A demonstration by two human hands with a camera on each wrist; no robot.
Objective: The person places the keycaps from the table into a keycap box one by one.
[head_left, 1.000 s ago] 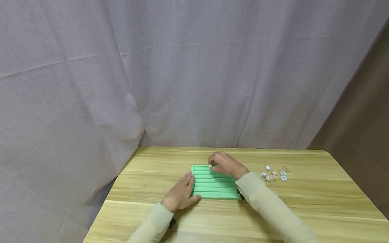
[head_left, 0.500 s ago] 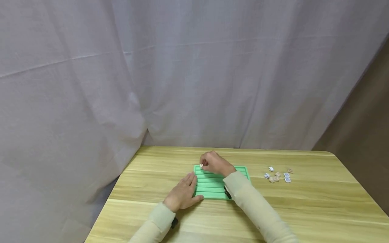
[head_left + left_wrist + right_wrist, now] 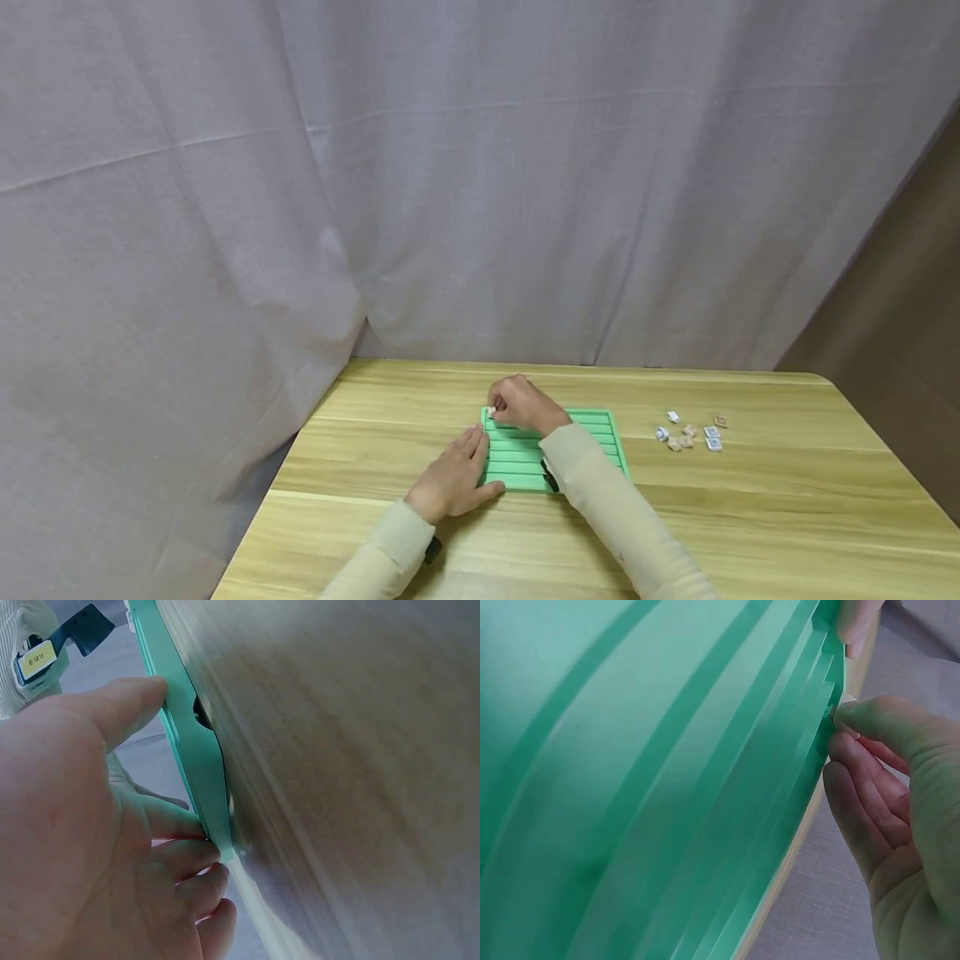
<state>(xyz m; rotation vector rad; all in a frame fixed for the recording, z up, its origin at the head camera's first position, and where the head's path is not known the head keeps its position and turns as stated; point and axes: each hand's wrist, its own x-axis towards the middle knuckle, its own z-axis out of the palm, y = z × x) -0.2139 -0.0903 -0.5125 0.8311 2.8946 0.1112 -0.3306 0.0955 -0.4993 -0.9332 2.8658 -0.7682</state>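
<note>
A green ridged tray [image 3: 513, 468] lies on the wooden table, crossed by several parallel grooves. My left hand [image 3: 452, 473] rests against its left side, fingers nearly straight and thumb at the front edge. In the left wrist view, thumb and fingertips touch the green tray wall [image 3: 196, 761]. At the tray's far left corner, my right hand [image 3: 522, 404] pinches a small pale tile [image 3: 492, 412] between thumb and fingertips. In the right wrist view, the tile [image 3: 848, 698] is mostly hidden behind the thumb, close to the end of a groove.
Right of the tray, several small tiles [image 3: 687, 442] lie scattered, some tan, some white with blue marks such as the patterned tile [image 3: 714, 445]. A grey curtain [image 3: 480, 208] hangs behind the table [image 3: 787, 492].
My right hand has moved left along the tray's far edge with the tile, reaching the far left corner. The left hand keeps its place on the tray. The head view has shifted slightly.
</note>
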